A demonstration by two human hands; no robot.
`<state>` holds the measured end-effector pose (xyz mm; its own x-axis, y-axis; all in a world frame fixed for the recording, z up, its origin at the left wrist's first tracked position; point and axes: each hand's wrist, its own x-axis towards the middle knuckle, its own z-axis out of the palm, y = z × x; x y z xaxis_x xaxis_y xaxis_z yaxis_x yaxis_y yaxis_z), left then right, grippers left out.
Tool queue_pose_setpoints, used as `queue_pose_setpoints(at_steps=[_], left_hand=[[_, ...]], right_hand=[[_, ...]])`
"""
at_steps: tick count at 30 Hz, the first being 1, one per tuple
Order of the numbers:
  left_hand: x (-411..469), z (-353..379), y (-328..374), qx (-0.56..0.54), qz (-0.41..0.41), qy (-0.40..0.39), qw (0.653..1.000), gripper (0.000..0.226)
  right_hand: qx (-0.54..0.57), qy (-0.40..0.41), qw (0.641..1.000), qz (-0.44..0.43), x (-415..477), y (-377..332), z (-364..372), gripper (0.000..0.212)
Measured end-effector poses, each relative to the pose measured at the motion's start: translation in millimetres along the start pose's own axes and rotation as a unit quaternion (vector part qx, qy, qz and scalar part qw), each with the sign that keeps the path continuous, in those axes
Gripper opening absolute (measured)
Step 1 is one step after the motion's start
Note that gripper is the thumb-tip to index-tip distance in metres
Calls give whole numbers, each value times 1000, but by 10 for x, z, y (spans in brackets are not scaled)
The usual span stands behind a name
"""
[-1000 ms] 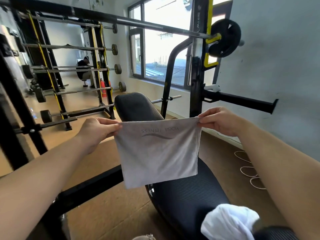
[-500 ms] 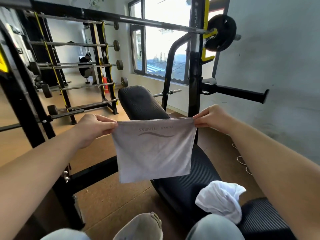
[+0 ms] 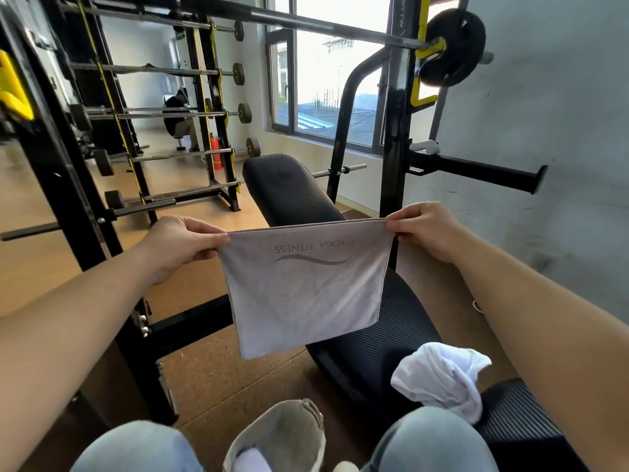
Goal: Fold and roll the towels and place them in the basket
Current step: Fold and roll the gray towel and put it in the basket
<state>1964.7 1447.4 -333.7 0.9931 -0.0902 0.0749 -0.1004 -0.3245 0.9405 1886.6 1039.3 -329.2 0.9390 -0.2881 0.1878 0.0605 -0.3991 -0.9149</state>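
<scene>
Nearest to us, between the two knees in pale jeans, we note one beige fabric basket (image 3: 277, 434), its mouth open, with something white lying inside at the lower edge of view. Just beyond the right knee, one crumpled white towel (image 3: 442, 379) lies on the black padded desk (image 3: 401, 321).

Further out, we record one grey towel (image 3: 303, 287), held up in the air over the desk and hanging flat. Its printed lettering reads upside down near the top edge. The left hand (image 3: 177, 243) pinches the top left corner between thumb and fingers; the right hand (image 3: 425, 229) pinches the top right corner likewise. The top edge is drawn taut between them.

Towels counted: two in plain sight, one grey, one white. Baskets: one. Hands: two, both gripping.

Against the frame half a second ago, we find the grip unchanged on both corners and the grey towel hanging as it did. The view has tipped downward, so the basket and knees show more fully.

Beyond stand the black rack (image 3: 394, 137) with one weight plate (image 3: 454, 49), and the window (image 3: 326, 80).
</scene>
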Motion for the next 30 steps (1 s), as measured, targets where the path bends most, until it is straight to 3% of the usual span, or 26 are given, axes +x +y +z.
queue_pose_setpoints(at_steps=[4, 7, 11, 16, 25, 30], left_hand=[[25, 21, -73, -41, 13, 16, 999, 9], [29, 52, -162, -20, 34, 28, 999, 9], [-3, 145, -349, 81, 77, 58, 992, 7], [-42, 147, -673, 92, 66, 102, 988, 7], [-12, 254, -1299, 71, -22, 186, 980, 3], [-3, 430, -1575, 42, -80, 176, 980, 7]], right_hand=[[16, 6, 1000, -14, -2, 101, 54, 11], [-51, 10, 998, -35, -13, 188, 93, 27], [-139, 19, 988, -59, 15, 333, 246, 13], [-146, 31, 987, -59, 3, 602, 549, 9], [-74, 13, 996, 55, 76, 949, 1347, 12], [-9, 18, 989, 148, 99, 1116, 1789, 11]])
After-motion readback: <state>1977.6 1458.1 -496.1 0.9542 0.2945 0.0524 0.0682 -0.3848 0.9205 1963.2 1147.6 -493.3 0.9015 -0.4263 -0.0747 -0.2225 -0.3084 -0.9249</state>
